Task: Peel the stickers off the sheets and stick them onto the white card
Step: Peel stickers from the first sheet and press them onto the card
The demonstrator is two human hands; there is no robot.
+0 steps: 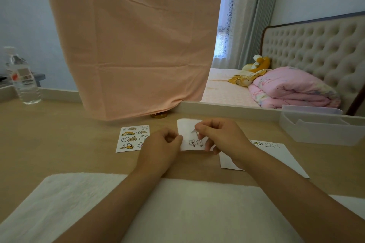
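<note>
Sticker (194,131) at frame centre is looking flimsy, probably tearing easily; my right hand (221,138) is pinching its corner, left hand (160,144) is gripping the sticker sheet (186,124) edge.

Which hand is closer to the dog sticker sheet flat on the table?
Left. The left hand is just right of the dog sticker sheet; the right hand is farther right, on the held sheet.
</note>
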